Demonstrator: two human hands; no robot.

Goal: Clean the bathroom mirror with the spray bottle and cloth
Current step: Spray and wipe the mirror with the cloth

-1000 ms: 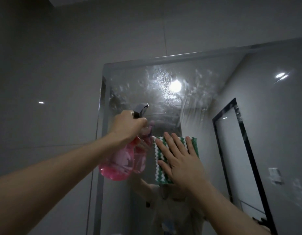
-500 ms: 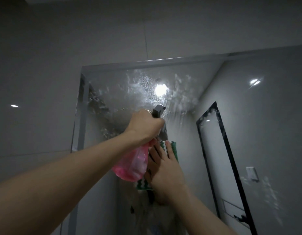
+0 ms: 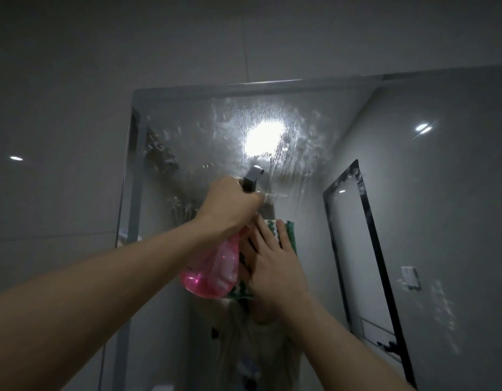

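The bathroom mirror [image 3: 413, 221] fills the wall ahead, its upper middle covered in wet spray droplets and runs around a reflected lamp. My left hand [image 3: 230, 207] grips the neck of a pink spray bottle [image 3: 213, 266], whose grey nozzle points up at the glass. My right hand [image 3: 272, 261] lies flat with spread fingers on a green-and-white zigzag cloth [image 3: 286, 230], pressing it against the mirror just right of the bottle. The bottle hides part of the cloth.
A grey tiled wall [image 3: 60, 136] surrounds the mirror on the left and above. The glass reflects a black-framed door [image 3: 362, 249], a wall switch [image 3: 410, 276] and a person's torso low down.
My left hand has carried the spray bottle to the right, in front of the cloth and right hand. More wet spray covers the mirror's upper middle.
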